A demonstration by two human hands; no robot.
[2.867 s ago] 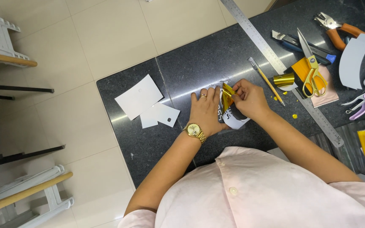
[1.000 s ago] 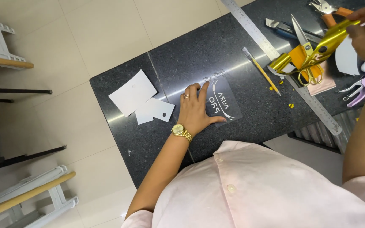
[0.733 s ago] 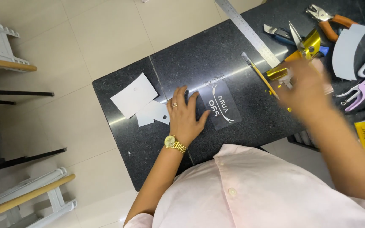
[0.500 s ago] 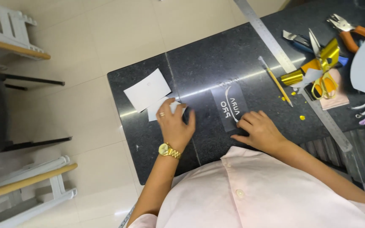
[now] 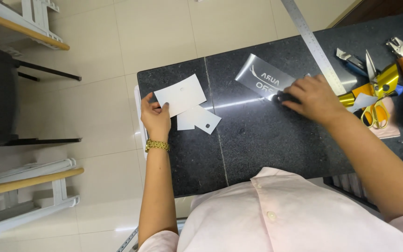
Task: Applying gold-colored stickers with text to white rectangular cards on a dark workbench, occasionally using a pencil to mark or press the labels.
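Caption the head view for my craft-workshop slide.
Left hand on white card, right hand on clear printed sheet.

Polished speckled black stone tabletop (image 5: 257, 140); matt white paper cards (image 5: 180, 95); glossy transparent film (image 5: 264, 79); brushed steel ruler (image 5: 311, 42).

White card (image 5: 181, 94) flat at dark countertop's left edge; clear printed film sheet (image 5: 264, 80) flat mid-counter.

White cards (image 5: 181, 94) on a speckled black bench (image 5: 257, 140); grey film (image 5: 262, 80) with white lettering; gold foil (image 5: 388, 77); yellow-handled scissors (image 5: 374, 112).
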